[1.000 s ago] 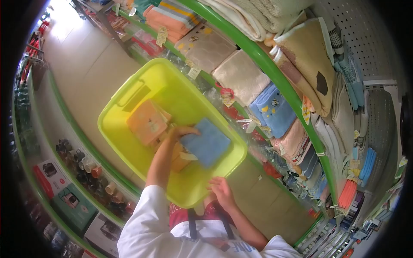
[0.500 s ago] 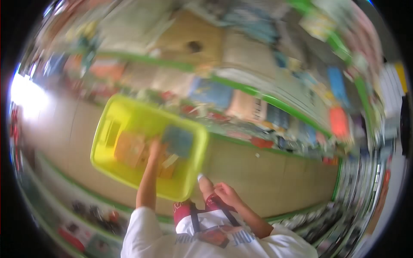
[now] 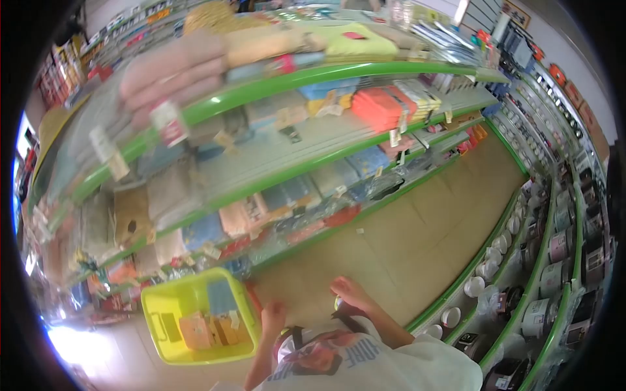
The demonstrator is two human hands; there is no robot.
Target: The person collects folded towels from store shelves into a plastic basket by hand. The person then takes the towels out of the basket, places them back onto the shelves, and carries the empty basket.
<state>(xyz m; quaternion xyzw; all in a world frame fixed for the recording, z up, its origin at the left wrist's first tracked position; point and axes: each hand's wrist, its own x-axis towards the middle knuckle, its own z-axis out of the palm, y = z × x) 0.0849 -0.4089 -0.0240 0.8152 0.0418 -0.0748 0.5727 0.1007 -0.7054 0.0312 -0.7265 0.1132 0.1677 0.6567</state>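
My left hand point(image 3: 272, 318) hangs just right of a yellow-green plastic basket point(image 3: 162, 354) on the floor. Its fingers are blurred, and nothing can be made out in it. My right hand point(image 3: 350, 292) is in front of my body over the floor, fingers curled in, with no item showing in it. Inside the basket lie a folded blue cloth point(image 3: 222, 298), an orange-pink folded item point(image 3: 195, 331) and a brown-orange item point(image 3: 225, 330) with a pale tag point(image 3: 234, 319).
Green-edged shelves point(image 3: 280, 186) ahead hold stacked towels point(image 3: 173, 68), a coral folded stack point(image 3: 383, 109) and several packed cloths. On the right, shelves carry several boxed and round goods point(image 3: 541, 313). Tiled floor point(image 3: 417, 254) runs between the shelves.
My left hand has come out of the basket and is now to its right. The view has swung right and up, so the basket appears lower left. The basket's contents look the same.
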